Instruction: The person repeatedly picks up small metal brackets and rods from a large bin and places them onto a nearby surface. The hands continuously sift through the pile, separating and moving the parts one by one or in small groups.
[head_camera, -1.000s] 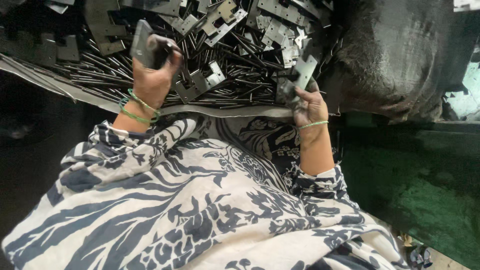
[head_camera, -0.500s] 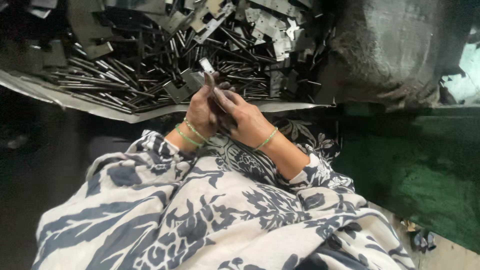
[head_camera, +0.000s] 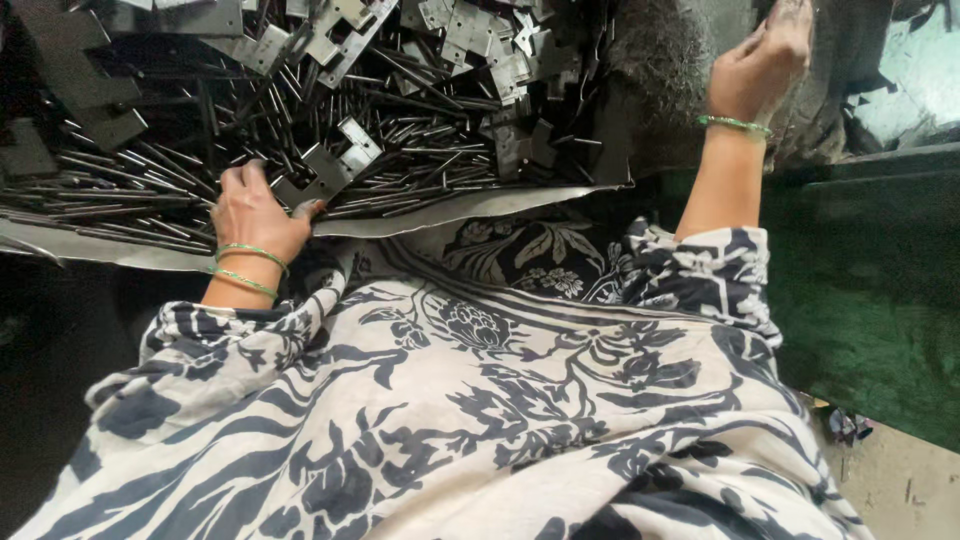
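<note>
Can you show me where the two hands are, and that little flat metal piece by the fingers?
Left hand (head_camera: 252, 212), head view, on the back of the hand.
Right hand (head_camera: 757, 62), head view, on the back of the hand.
Small flat grey metal plate (head_camera: 322, 172), head view, on its flat face.

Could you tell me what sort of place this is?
Probably a small metalwork or assembly workshop: a heap of thin metal rods and stamped hinge-like plates lies before the person, whose left hand rests among them.
</note>
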